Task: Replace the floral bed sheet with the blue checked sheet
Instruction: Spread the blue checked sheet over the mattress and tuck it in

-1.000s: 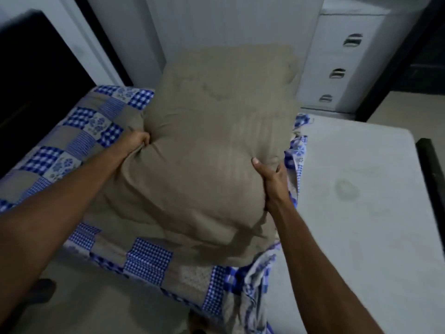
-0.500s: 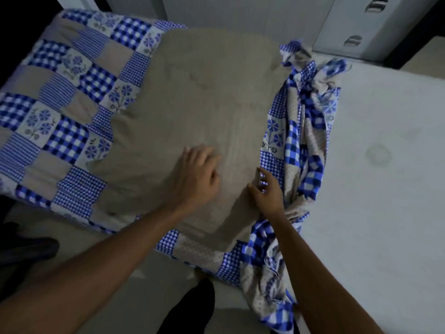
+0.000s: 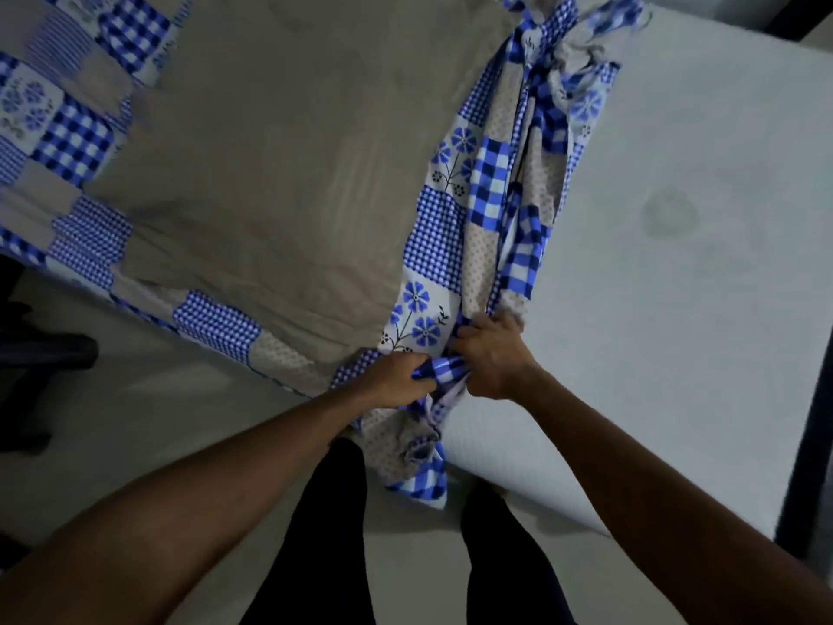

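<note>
The blue checked sheet (image 3: 455,209), a patchwork of blue checks, flower squares and beige dots, covers the left part of the bed and is bunched into a long fold down the middle. A beige pillow (image 3: 288,151) lies on the spread part. My left hand (image 3: 396,378) and my right hand (image 3: 491,354) both grip the bunched edge of the sheet at the bed's near side, close together. To the right the bare white mattress (image 3: 676,263) is uncovered. No floral-only sheet is in view.
A faint round stain (image 3: 667,214) marks the mattress. A dark bed frame edge (image 3: 807,421) runs down the right side. My legs in dark trousers (image 3: 329,534) stand on the pale floor (image 3: 157,399) by the bed. A dark object (image 3: 40,354) sits at the left.
The pillow went from held in the air to lying on the sheet. Both hands left it and came down to grip the sheet's bunched near edge. The camera tilted down.
</note>
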A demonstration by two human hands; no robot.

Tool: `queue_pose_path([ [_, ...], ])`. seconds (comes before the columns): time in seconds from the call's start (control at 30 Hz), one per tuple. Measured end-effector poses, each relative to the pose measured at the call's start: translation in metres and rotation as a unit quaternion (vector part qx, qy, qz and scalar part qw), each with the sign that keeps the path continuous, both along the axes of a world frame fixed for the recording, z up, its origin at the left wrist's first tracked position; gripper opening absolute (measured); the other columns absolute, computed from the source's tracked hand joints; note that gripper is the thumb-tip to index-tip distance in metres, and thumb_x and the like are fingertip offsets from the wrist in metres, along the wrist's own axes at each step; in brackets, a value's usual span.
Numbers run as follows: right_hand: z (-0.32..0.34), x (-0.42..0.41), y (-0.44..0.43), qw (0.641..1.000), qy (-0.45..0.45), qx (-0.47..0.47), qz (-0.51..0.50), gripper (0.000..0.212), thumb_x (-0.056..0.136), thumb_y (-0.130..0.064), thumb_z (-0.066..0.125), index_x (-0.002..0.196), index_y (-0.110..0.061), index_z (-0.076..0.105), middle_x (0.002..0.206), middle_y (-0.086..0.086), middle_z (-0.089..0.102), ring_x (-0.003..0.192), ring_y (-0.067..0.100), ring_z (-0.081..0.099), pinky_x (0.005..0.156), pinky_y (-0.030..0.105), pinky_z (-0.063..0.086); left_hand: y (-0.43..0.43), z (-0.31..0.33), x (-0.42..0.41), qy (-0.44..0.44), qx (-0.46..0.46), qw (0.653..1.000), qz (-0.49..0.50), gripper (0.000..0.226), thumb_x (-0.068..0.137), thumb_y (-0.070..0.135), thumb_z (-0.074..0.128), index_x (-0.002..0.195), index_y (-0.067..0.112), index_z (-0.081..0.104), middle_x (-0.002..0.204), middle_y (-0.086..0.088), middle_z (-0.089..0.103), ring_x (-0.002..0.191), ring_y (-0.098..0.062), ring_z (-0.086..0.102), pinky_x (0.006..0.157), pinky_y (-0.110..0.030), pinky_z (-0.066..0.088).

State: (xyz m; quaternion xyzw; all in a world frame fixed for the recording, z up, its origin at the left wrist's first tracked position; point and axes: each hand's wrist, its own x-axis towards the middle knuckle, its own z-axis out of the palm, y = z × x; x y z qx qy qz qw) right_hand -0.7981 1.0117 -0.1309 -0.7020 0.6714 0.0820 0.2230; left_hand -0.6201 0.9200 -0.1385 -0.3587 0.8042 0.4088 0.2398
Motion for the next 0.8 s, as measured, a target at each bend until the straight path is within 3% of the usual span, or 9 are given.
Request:
queue_pose_path([
  [0.13,0.018,-0.023,0.014,0.996,-0.025,0.012,0.083,0.041,0.064,-0.026,0.069,0.106,-0.027,0.069,0.099,-0.005,0.066,0.106,0.026,0.057,0.100,0.045,0.035,0.051,0.014,-0.022,-0.034,0.088,0.994,0.054,0.030,0.081,0.029,0.066,0.066,0.016,0.044,0.065,-0.001,0.048,0.068,-0.023,0.054,0.059,-0.032,0.035],
  [0.23,0.026,-0.046,0.040,0.990,0.014,0.080,0.120,0.041,0.077,-0.029,0.063,0.118,-0.030,0.063,0.112,-0.006,0.064,0.114,0.022,0.054,0.108,0.044,0.032,0.096,0.024,-0.048,-0.039,0.115,0.991,0.060,0.029,0.083,0.028,0.070,0.072,0.023,0.045,0.070,0.005,0.050,0.065,-0.012,0.051,0.055,-0.025,0.036],
  [0.33,0.026,-0.068,0.071,0.979,0.047,0.146,0.137,0.039,0.082,-0.030,0.062,0.120,-0.033,0.061,0.111,-0.006,0.066,0.112,0.022,0.059,0.102,0.038,0.038,0.142,0.019,-0.072,-0.035,0.134,0.989,0.057,0.025,0.085,0.031,0.071,0.077,0.021,0.049,0.077,0.003,0.055,0.079,-0.020,0.059,0.057,-0.026,0.038],
  [0.4,0.019,-0.083,0.094,0.966,0.046,0.217,0.133,0.043,0.082,-0.027,0.064,0.124,-0.032,0.060,0.113,-0.003,0.067,0.109,0.023,0.062,0.090,0.031,0.043,0.171,0.014,-0.086,-0.063,0.168,0.982,0.050,0.021,0.085,0.031,0.070,0.096,0.017,0.059,0.094,-0.003,0.063,0.095,-0.028,0.062,0.069,-0.031,0.045],
  [0.47,0.011,-0.095,0.117,0.951,0.056,0.273,0.136,0.048,0.080,-0.027,0.066,0.128,-0.033,0.060,0.112,-0.002,0.068,0.105,0.022,0.064,0.085,0.030,0.051,0.198,0.008,-0.096,-0.084,0.201,0.975,0.051,0.055,0.084,0.034,0.071,0.132,0.014,0.053,0.125,-0.007,0.061,0.110,-0.028,0.059,0.085,-0.033,0.048],
  [0.53,0.008,-0.105,0.134,0.939,0.068,0.309,0.137,0.047,0.078,-0.026,0.068,0.125,-0.033,0.063,0.108,-0.002,0.070,0.100,0.022,0.066,0.082,0.031,0.054,0.219,0.004,-0.102,-0.081,0.203,0.975,0.036,0.065,0.085,0.035,0.070,0.141,0.012,0.045,0.133,-0.008,0.057,0.114,-0.027,0.058,0.085,-0.031,0.047],
  [0.63,0.007,-0.117,0.150,0.938,0.074,0.308,0.139,0.036,0.084,-0.030,0.063,0.120,-0.027,0.065,0.108,-0.001,0.069,0.101,0.021,0.066,0.085,0.032,0.052,0.238,-0.003,-0.108,-0.064,0.198,0.978,0.027,0.033,0.090,0.030,0.064,0.116,0.012,0.058,0.121,-0.011,0.063,0.110,-0.029,0.060,0.075,-0.026,0.037],
  [0.73,0.007,-0.122,0.154,0.937,0.072,0.313,0.134,0.032,0.087,-0.031,0.062,0.118,-0.022,0.064,0.107,0.000,0.067,0.101,0.021,0.064,0.087,0.035,0.049,0.244,-0.006,-0.111,-0.047,0.214,0.975,0.033,0.025,0.093,0.032,0.061,0.106,0.010,0.062,0.112,-0.012,0.065,0.101,-0.028,0.060,0.073,-0.026,0.036],
  [0.8,0.007,-0.120,0.152,0.935,0.074,0.317,0.140,0.030,0.086,-0.033,0.060,0.113,-0.020,0.066,0.099,-0.001,0.067,0.094,0.020,0.064,0.082,0.033,0.049,0.244,-0.010,-0.110,-0.044,0.218,0.974,0.037,0.016,0.094,0.028,0.060,0.089,0.013,0.058,0.093,-0.007,0.064,0.084,-0.021,0.057,0.064,-0.022,0.036],
])
